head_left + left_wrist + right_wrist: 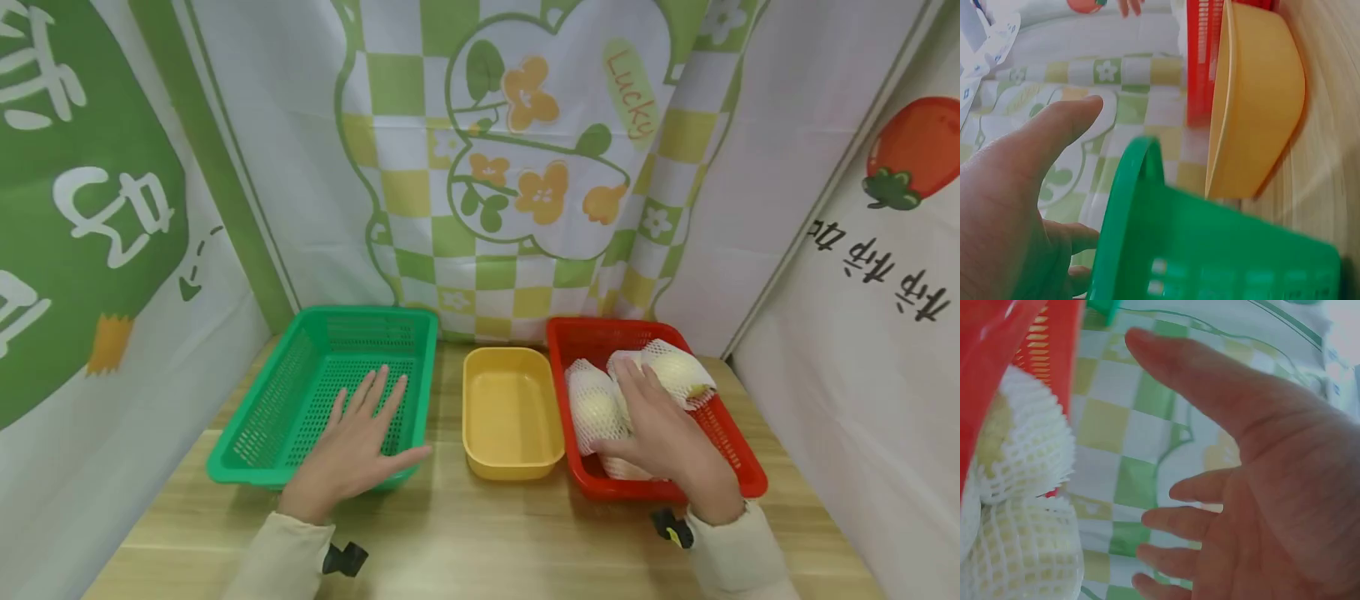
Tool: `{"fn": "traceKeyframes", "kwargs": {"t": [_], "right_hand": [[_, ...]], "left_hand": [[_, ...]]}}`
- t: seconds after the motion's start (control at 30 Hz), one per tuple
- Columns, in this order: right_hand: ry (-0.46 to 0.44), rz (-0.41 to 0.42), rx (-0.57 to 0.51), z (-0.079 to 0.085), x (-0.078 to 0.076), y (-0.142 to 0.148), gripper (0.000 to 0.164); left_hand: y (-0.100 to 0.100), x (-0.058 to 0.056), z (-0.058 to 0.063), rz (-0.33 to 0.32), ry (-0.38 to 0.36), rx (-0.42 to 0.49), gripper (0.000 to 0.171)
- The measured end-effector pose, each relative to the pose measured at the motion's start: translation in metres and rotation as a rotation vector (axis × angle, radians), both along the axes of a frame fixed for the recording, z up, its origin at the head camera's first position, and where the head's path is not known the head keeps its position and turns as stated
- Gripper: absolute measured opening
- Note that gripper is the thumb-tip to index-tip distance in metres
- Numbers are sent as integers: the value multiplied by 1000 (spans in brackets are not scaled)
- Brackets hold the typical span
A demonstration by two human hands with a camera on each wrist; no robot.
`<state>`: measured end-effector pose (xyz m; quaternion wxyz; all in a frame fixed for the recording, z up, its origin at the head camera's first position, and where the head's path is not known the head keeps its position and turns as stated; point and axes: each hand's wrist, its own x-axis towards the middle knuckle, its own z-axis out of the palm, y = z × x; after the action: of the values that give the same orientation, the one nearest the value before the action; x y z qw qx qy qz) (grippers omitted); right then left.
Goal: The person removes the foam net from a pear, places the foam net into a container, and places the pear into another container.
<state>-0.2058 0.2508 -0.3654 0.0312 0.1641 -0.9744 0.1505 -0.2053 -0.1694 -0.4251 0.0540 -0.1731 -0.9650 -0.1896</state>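
My left hand (351,454) hovers over the near part of a green basket (322,312), its fingers spread and nothing in them. In the left wrist view the thumb stands out above the green rim (1129,206). My right hand (663,425) is over a red basket (600,492), fingers extended. Several pale round fruits in white foam nets lie in that basket, such as one fruit (598,412) on the left and another fruit (678,375) at the back right. In the right wrist view the palm is apart from the netted fruits (1025,556). My right hand hides part of them.
Between the baskets a yellow tub (512,469) stands on the wooden table (480,542). A checked cloth (495,283) hangs behind, and printed cloth walls (862,375) close in both sides.
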Motion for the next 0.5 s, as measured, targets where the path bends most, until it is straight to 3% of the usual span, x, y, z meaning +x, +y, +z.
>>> {"fn": "traceKeyframes", "kwargs": {"t": [0.37, 0.5], "right_hand": [[-212, 118, 66, 2, -35, -9, 114], [-230, 142, 128, 2, -50, -9, 111]], "left_hand": [[24, -5, -8, -40, -27, -26, 113], [29, -6, -14, -48, -29, -30, 113]]}}
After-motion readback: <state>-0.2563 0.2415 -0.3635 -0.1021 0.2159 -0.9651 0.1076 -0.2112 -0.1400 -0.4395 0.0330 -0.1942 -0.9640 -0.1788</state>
